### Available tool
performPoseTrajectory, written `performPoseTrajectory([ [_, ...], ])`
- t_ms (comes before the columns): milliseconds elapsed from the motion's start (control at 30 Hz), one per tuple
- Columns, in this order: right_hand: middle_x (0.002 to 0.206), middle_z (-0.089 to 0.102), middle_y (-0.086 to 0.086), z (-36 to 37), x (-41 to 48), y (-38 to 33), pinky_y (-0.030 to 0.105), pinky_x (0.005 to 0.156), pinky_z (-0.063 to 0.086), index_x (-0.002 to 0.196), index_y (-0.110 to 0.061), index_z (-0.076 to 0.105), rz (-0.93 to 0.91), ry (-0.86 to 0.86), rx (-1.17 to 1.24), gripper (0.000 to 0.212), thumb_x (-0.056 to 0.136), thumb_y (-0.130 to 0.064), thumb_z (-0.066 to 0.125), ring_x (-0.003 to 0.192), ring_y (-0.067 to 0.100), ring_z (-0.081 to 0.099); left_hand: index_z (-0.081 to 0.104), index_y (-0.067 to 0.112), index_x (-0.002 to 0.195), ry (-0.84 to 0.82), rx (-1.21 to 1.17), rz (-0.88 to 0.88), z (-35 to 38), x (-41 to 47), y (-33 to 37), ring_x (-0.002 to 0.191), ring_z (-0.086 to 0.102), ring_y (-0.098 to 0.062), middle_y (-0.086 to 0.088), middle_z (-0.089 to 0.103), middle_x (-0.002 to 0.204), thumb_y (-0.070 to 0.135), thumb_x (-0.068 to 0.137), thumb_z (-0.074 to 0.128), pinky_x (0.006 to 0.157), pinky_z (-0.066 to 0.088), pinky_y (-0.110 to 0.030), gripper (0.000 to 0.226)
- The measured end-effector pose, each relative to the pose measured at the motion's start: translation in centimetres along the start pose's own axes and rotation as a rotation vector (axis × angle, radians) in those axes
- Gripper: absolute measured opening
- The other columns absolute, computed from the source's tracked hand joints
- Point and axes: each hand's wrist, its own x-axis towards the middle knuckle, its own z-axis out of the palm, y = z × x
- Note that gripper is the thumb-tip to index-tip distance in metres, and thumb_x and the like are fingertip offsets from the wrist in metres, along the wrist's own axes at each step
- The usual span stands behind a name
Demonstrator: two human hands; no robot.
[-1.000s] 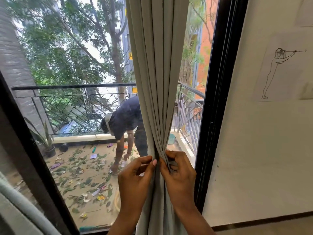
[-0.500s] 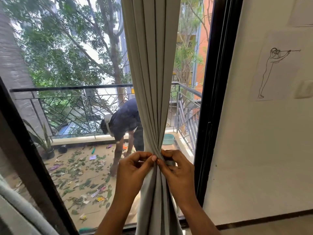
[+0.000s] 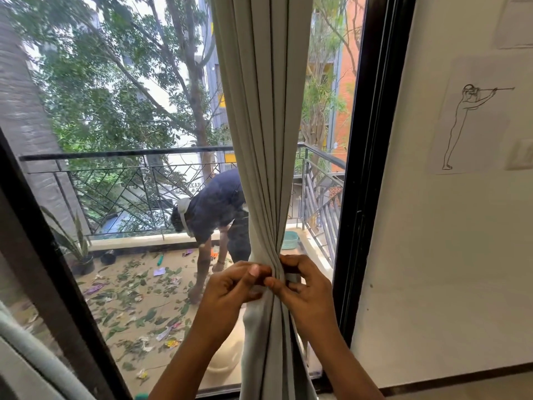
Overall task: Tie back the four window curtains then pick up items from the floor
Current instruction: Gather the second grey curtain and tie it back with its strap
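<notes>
The left hand and right hand meet at the curtain, fingers curled. Each pinches the bunched folds from its own side. A grey strip shows between the right fingers. The curtain hangs gathered before the glass, just left of the black window frame. Right of the frame is a cream wall with a line drawing and a switch. Outside, the balcony floor is strewn with leaves and scraps. A person bends over it near the railing and a potted plant.
</notes>
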Motion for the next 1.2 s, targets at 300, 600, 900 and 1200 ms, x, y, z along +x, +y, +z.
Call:
performPoseTrajectory([
  [300,0.078,0.071,-0.002,-4.4,2.0,0.0,0.025,0.072,0.055,0.072,-0.025,0.073,0.121,-0.204,0.362,0.034,0.044,-0.029,0.092,0.078,0.011,0.066,0.06,0.026,0.121,0.377,0.009,-0.016,-2.9,5.3,-4.2,0.108,0.057,-0.012,0.002,0.062,0.118,0.028,0.09,0.064,0.094,0.045,-0.032,0.032],
  [600,0.077,0.071,0.002,-7.7,4.0,0.1,0.029,0.071,0.054,0.078,-0.015,0.067,0.198,0.003,0.331,0.021,0.064,-0.006,0.081,0.075,0.016,0.067,0.067,0.004,0.092,0.045,-0.215,-0.129,-0.2,6.9,-6.3,0.078,0.067,-0.016,-0.003,0.074,0.081,0.007,0.081,0.064,0.067,0.054,-0.019,0.011],
  [900,0.089,0.065,-0.007,-3.1,2.1,0.7,0.017,0.072,0.052,0.092,-0.021,0.064,-0.052,0.405,-0.311,0.02,0.08,-0.008,0.072,0.082,0.004,0.062,0.072,0.02,0.077,0.352,0.084,0.125,1.3,1.7,-4.4,0.07,0.067,-0.017,-0.001,0.073,0.074,0.029,0.075,0.079,0.069,0.055,-0.035,0.011],
  [1200,0.088,0.059,-0.009,-0.6,-1.6,-0.9,0.011,0.07,0.05,0.095,-0.036,0.055,-0.277,0.41,-0.397,0.037,0.073,-0.012,0.072,0.083,0.0,0.059,0.055,0.027,0.068,0.423,0.492,0.329,2.9,0.4,-2.6,0.062,0.06,-0.008,0.012,0.059,0.064,0.034,0.075,0.078,0.056,0.047,-0.017,0.025],
])
